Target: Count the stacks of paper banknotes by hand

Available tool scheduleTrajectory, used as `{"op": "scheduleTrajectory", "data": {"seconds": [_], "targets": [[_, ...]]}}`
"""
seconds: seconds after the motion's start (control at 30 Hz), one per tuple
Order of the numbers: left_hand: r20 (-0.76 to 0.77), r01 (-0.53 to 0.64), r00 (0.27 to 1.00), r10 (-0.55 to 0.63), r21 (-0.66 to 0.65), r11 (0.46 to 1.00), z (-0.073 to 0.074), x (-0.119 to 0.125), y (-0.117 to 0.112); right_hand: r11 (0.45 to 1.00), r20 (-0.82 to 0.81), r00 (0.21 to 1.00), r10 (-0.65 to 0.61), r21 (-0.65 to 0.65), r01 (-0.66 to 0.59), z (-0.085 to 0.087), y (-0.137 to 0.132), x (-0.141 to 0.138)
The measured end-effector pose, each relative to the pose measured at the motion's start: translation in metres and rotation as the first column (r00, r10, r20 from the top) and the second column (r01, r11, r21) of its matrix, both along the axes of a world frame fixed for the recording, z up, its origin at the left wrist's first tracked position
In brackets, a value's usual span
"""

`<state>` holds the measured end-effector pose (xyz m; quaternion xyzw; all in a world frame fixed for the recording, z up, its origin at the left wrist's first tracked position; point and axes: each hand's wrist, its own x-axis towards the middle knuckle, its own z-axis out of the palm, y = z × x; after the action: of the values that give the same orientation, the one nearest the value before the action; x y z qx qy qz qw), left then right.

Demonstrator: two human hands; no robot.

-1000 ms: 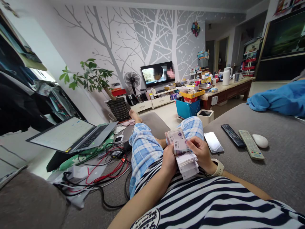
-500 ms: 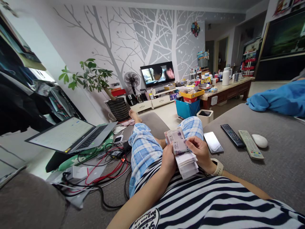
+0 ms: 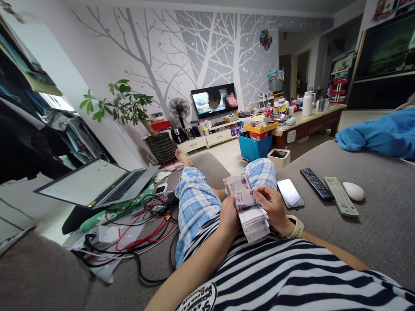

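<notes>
A stack of purple-and-white banknotes (image 3: 244, 196) is held over my lap, between my two hands. My left hand (image 3: 228, 217) is closed around the stack's left side. The thumb and fingers of my right hand (image 3: 271, 206) pinch the right edge of an upper note. Below the hands, the lower ends of several notes fan out, pale and stepped one over another. Part of the stack is hidden behind my fingers. A pale watch (image 3: 297, 227) is on my right wrist.
On the sofa to the right lie a phone (image 3: 290, 193), a black remote (image 3: 316, 184), a beige remote (image 3: 341, 197) and a white mouse (image 3: 353, 191). At left are an open laptop (image 3: 97, 183) and tangled cables (image 3: 145, 235). A cluttered table (image 3: 311, 119) stands ahead.
My hands and the banknotes stay almost in place; the pinched upper note bends slightly differently. The picture on the television has changed a little.
</notes>
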<state>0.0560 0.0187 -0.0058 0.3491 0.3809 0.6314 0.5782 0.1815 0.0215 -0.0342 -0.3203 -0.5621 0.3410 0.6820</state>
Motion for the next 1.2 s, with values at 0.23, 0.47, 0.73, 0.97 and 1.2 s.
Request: {"op": "scheduleTrajectory", "data": {"seconds": [0.23, 0.47, 0.73, 0.97, 1.2], "targets": [[-0.003, -0.005, 1.000, 0.005, -0.015, 1.000, 0.002, 0.000, -0.001, 1.000, 0.001, 1.000, 0.003, 0.004, -0.003, -0.002, 0.001, 0.000], [0.009, -0.005, 1.000, 0.006, -0.024, 1.000, 0.000, 0.000, -0.001, 1.000, 0.004, 1.000, 0.011, 0.009, -0.011, -0.002, 0.000, 0.000], [0.023, -0.007, 1.000, 0.007, -0.008, 1.000, -0.009, -0.001, 0.004, 1.000, -0.002, 1.000, 0.027, 0.014, -0.027, -0.004, 0.002, 0.001], [0.031, 0.020, 0.999, -0.020, 0.008, 1.000, -0.009, -0.002, 0.004, 0.999, -0.017, 0.999, 0.048, 0.011, -0.048, -0.001, -0.002, 0.002], [0.077, 0.033, 0.996, -0.032, -0.020, 0.999, -0.013, -0.002, 0.005, 0.993, -0.010, 0.995, 0.103, 0.055, -0.102, 0.000, -0.004, 0.001]]}}
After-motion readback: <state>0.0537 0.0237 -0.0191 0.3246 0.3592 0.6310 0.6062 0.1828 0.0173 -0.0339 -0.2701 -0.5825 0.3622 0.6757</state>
